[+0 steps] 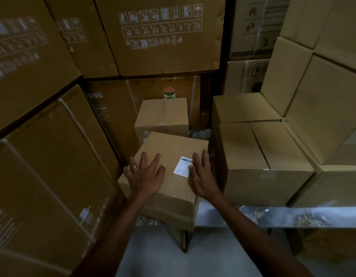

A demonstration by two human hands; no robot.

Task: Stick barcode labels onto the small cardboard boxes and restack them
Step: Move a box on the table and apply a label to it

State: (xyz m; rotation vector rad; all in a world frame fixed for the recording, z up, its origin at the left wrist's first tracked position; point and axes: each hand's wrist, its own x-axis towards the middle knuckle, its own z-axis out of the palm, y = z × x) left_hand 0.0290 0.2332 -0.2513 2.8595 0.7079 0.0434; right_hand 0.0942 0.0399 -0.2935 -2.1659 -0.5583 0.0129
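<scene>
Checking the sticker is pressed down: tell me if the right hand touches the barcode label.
Touching. Head view shows the right hand fingers overlapping the barcode label's right edge.

Two hands [147, 176], one label [183, 166], many boxes [169, 156].

Brown cardboard box [167, 156] lies skewed; white barcode label [183, 166] stuck on top.

We see a plain tan box [165, 168] bearing a white label [183, 166] with black barcode stripes and fine print. The big brown cartons [159, 37] carry rows of white handling symbols. One carton shows a round red, yellow and green sticker [169, 92]. The floor [159, 252] is pale grey.
</scene>
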